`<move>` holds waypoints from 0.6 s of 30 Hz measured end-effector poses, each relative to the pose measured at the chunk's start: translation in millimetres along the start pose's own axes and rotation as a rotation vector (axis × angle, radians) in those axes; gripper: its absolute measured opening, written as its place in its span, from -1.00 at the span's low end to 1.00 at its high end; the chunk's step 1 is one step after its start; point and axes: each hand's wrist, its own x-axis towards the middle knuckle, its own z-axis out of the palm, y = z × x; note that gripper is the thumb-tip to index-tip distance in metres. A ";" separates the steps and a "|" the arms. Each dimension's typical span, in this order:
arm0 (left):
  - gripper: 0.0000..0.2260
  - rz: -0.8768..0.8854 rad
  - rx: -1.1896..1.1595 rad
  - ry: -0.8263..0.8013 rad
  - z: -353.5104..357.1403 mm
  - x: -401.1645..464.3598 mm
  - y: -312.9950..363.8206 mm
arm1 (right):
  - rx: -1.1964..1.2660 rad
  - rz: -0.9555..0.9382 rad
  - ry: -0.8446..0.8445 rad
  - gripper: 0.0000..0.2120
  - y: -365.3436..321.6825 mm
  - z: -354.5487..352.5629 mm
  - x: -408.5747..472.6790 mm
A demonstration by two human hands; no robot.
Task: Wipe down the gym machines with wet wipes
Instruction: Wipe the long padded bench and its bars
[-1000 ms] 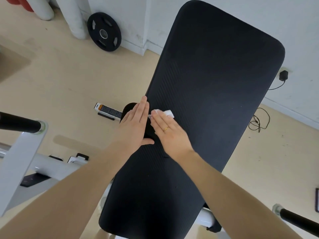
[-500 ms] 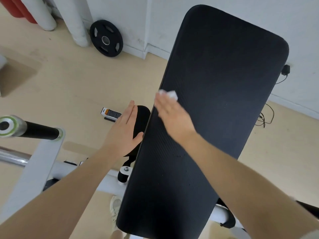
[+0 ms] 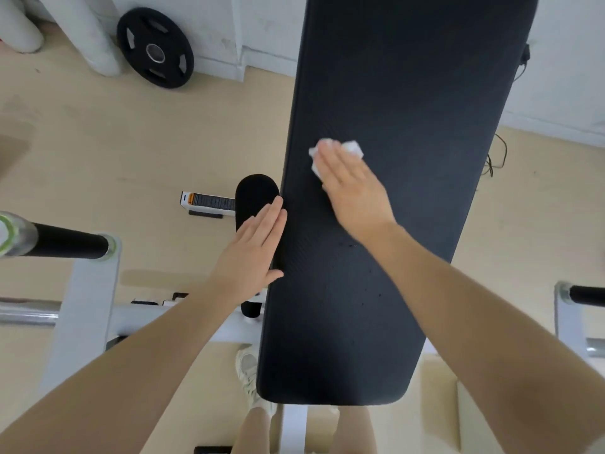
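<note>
A long black padded bench (image 3: 393,290) runs away from me down the middle of the view. My right hand (image 3: 353,188) lies flat on the pad with straight fingers and presses a crumpled white wet wipe (image 3: 352,148) against it; the wipe sticks out past the fingertips. My left hand (image 3: 252,247) is flat with straight fingers against the bench's left edge, thumb on the pad. Small dark specks dot the pad below my right wrist.
A black foam roller pad (image 3: 253,194) sticks out left of the bench. The white machine frame (image 3: 82,306) with a black bar (image 3: 65,245) stands at left, another post (image 3: 569,309) at right. A black weight plate (image 3: 155,49) leans on the wall. My shoe (image 3: 250,371) is below.
My right hand slid the wipe farther up the pad and to the right, away from the left edge. My left hand stayed at the bench's left edge. The camera moved closer over the bench.
</note>
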 end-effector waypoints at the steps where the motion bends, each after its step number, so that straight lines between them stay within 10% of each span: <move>1: 0.02 0.002 0.034 -0.010 1.1 0.5 2.8 | 0.048 0.052 0.031 -0.52 1.3 -0.3 3.3; 9: 0.04 -0.094 0.075 -0.009 8.5 2.4 15.1 | -0.138 -0.270 -0.384 -0.45 -75.5 9.4 -123.4; 18: 0.09 -0.175 0.123 -0.025 8.7 4.8 24.4 | 0.154 0.128 0.020 -0.50 -20.3 20.8 -74.5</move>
